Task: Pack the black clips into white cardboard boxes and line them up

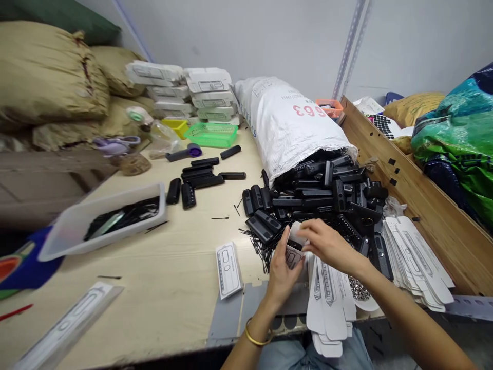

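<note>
Pale, plain walls point(265, 36) rise behind a light, wood-toned bench point(185, 267) under soft, even light. A perforated metal upright point(349, 46) stands against the wall at right, a slim pale strip point(133, 31) slants at left, and a wooden side board point(431, 221) edges the bench above a gray floor point(472, 334).

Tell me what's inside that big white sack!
Black pieces crowd the mouth of the white sack and lie heaped on the table. Farther back, the sack's own side hides whatever is there.
</note>
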A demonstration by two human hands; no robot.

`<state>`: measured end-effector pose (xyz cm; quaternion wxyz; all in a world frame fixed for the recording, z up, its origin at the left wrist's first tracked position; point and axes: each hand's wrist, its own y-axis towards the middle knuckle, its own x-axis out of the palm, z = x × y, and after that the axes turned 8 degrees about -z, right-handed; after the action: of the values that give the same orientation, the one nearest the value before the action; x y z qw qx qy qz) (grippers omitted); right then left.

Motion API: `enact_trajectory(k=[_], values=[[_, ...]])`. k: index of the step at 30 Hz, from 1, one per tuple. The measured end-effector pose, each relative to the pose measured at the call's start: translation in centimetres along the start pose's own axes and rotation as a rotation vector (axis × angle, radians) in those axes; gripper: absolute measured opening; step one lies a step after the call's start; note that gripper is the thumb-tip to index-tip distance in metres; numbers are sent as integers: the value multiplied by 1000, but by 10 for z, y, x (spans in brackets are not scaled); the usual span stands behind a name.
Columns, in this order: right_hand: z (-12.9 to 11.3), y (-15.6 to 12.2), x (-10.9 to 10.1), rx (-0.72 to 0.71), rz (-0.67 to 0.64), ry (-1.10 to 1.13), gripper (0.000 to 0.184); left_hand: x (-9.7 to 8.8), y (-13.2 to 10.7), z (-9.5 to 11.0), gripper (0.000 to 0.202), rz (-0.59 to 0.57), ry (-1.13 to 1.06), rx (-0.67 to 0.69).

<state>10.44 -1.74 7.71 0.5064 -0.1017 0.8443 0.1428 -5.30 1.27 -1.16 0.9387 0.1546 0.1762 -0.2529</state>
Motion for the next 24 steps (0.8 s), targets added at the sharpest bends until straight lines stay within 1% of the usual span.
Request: enact_trajectory(k=[1,2,3,5,6,7,8,9,10,11,13,14,17,19,22,24], values=[[4,0,8,84,102,102,16,1,-2,-2,68,18,-1,3],[8,1,18,163,176,214,18,2,-4,-4,62,30,-3,13],[11,1,28,234,221,323,17,3,-6,-5,53,32,-9,27],[12,4,48,336,257,496,13,8,-8,-6,36,-3,-31,48],[9,5,58,374,289,550,14,10,-9,-5,33,-24,-50,44],[5,6,68,398,348,576,17,12,-9,-4,37,-34,-80,28],[0,7,76,399,419,573,19,13,-9,-3,46,-31,-124,0],[-7,7,82,367,481,547,20,14,-8,-1,55,-20,-177,-31],[-13,7,87,314,518,511,20,14,-8,0,62,-11,-233,-60],[-18,6,90,258,535,472,20,13,-8,2,65,-4,-282,-84],[-24,4,91,186,523,424,19,12,-8,5,62,3,-333,-115],[-24,3,90,190,514,429,19,11,-9,6,62,3,-333,-124],[-19,-1,87,255,512,465,21,13,-10,8,73,2,-320,-124],[-14,-5,89,209,514,417,21,17,-12,8,71,-8,-329,-99],[-10,-13,96,55,504,289,22,22,-12,9,52,-2,-324,-60],[-9,-18,98,21,455,266,28,19,-9,9,47,2,-283,-83]])
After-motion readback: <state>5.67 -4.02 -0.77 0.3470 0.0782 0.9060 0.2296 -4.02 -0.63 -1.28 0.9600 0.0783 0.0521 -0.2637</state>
